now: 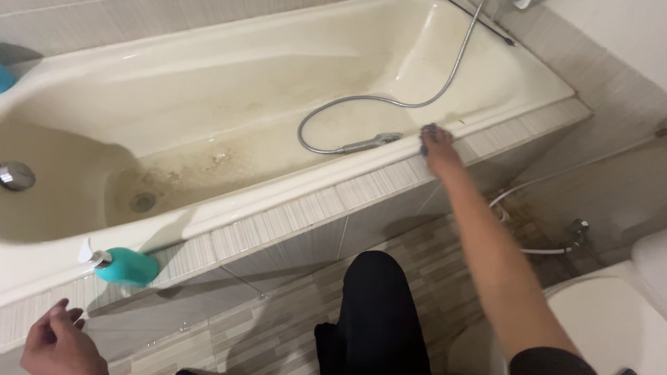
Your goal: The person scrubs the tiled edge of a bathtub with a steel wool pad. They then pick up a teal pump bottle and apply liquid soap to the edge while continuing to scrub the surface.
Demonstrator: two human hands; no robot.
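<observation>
My right hand (439, 147) reaches far out and presses a small dark blue cloth (426, 132) onto the near rim of a cream bathtub (292, 191). A metal shower hose (389, 101) loops inside the tub, with its handset (372, 142) lying just left of the cloth. Brown stains cover the tub floor around the drain (143, 202). My left hand (59, 342) hovers low at the bottom left with fingers loosely apart, holding nothing. It is nearest a teal pump bottle (125, 266) lying on its side on the tiled ledge.
A white toilet (611, 319) stands at the bottom right. A thin white hose and wall valve (577, 228) run along the tiled wall beside it. My dark-trousered knee (375, 305) is over the tiled floor. A chrome knob (15, 176) sits at the tub's left end.
</observation>
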